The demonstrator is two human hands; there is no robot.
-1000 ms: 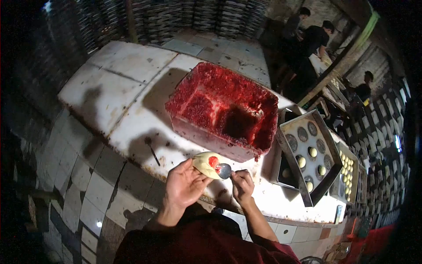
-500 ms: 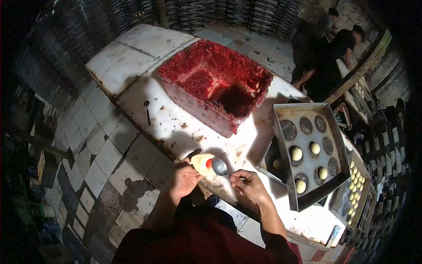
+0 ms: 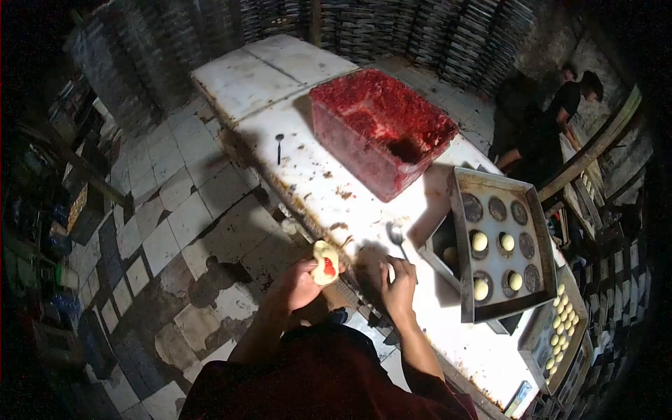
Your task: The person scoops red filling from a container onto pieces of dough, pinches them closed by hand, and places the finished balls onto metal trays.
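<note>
Left hand (image 3: 297, 285) grasping a pale dough piece (image 3: 325, 262) with a red dab of filling showing on it, held just off the near edge of the counter (image 3: 318, 175). Right hand (image 3: 399, 283) closed around the handle of a spoon (image 3: 397, 234), whose bowl lies over the counter beyond the knuckles. Farther beyond both hands: a tub of red filling (image 3: 381, 129). To the right of the right hand: a metal tray (image 3: 500, 245) holding dough balls.
</note>
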